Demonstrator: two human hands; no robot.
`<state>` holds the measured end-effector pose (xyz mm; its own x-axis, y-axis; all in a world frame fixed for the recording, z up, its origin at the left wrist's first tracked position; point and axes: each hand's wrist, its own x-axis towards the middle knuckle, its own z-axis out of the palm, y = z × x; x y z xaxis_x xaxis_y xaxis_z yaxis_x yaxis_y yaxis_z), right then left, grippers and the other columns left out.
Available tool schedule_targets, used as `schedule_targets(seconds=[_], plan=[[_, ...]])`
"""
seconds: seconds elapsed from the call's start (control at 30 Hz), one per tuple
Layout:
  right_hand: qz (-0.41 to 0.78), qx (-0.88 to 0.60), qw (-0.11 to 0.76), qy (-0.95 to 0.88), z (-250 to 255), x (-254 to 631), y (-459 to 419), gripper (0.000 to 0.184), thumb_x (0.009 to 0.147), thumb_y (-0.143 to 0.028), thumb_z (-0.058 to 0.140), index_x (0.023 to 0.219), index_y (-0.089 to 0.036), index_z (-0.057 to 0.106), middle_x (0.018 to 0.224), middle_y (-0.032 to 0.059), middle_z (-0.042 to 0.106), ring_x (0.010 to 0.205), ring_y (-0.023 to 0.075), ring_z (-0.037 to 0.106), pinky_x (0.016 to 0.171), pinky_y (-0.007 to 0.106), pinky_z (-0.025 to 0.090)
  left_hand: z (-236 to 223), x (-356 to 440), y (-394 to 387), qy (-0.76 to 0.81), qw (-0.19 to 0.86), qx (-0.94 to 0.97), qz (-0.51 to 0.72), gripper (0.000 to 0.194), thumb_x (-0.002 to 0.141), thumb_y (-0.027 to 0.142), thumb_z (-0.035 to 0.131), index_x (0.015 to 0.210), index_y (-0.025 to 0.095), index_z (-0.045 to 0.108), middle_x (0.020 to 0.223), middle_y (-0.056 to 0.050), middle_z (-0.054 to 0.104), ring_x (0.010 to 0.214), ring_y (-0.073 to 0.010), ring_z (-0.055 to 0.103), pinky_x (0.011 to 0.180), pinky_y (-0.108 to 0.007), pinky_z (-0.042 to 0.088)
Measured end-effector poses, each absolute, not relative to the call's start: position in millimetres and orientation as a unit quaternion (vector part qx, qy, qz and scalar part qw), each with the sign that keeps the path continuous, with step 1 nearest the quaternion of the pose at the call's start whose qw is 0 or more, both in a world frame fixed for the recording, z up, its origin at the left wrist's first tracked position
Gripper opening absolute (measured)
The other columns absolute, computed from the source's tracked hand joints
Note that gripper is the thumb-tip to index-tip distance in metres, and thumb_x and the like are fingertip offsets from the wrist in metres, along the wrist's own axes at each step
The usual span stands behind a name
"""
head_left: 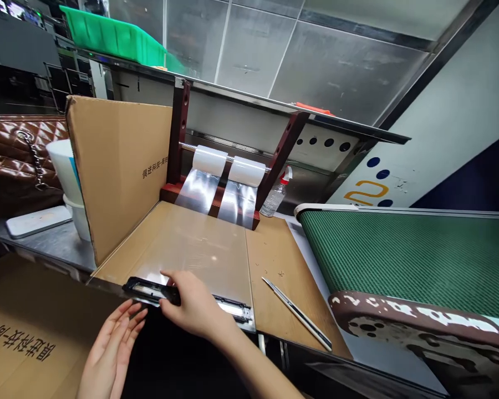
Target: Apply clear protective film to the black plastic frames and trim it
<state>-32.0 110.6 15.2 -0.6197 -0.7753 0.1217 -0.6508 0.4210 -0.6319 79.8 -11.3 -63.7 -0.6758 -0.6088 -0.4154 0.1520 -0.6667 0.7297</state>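
My right hand (pixel 191 305) rests on a black and metal bar (pixel 149 290) at the near edge of the cardboard work surface (pixel 270 255), fingers curled over it. My left hand (pixel 110 346) hovers just below the bar's left end, fingers stretched out and apart, holding nothing. Clear film (pixel 191 244) lies flat on the cardboard, running from two white film rolls (pixel 228 165) on a dark red stand (pixel 178 138) at the back.
A thin metal blade tool (pixel 297 313) lies to the right of the film. A green conveyor belt (pixel 407 255) runs at right, a brown patterned object (pixel 419 327) on it. An upright cardboard panel (pixel 116 166), white cups, a spray bottle (pixel 276 194) and a green crate (pixel 112 36) stand around.
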Motion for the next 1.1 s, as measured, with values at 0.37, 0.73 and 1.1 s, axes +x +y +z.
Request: schedule_targets(seconds=[0.37, 0.73, 1.1], plan=[[-0.369, -0.456, 0.092, 0.805, 18.1, -34.5, 122.4, 0.052, 0.079, -0.016, 0.064, 0.129, -0.012, 0.053, 0.108, 0.0097, 0.063, 0.099, 0.0196, 0.059, 0.093, 0.034, 0.047, -58.9, 70.3, -14.8, -0.33, 0.244, 0.277, -0.869, 0.048, 0.063, 0.041, 0.084, 0.1, 0.017, 0.064, 0.106, -0.006, 0.069, 0.096, -0.0197, 0.065, 0.088, -0.027, 0.055], [-0.411, -0.44, 0.075, 0.795, 12.5, -28.5, 129.9, 0.048, 0.078, -0.014, 0.063, 0.124, -0.017, 0.054, 0.108, 0.0075, 0.062, 0.1, 0.0185, 0.058, 0.091, 0.034, 0.048, -59.9, 65.3, -21.4, -0.326, 0.284, 0.282, -0.856, 0.034, 0.059, 0.034, 0.086, 0.081, 0.019, 0.065, 0.082, -0.001, 0.07, 0.078, -0.0137, 0.067, 0.081, -0.021, 0.056], [-0.473, -0.414, 0.027, 0.777, 15.1, -26.0, 128.4, 0.04, 0.074, -0.013, 0.063, 0.113, -0.018, 0.055, 0.102, 0.0052, 0.062, 0.094, 0.0168, 0.058, 0.086, 0.031, 0.049, -55.1, 65.5, -22.3, -0.326, 0.272, 0.275, -0.863, 0.029, 0.061, 0.03, 0.084, 0.077, 0.017, 0.065, 0.089, -0.006, 0.072, 0.087, -0.0184, 0.068, 0.082, -0.024, 0.057]])
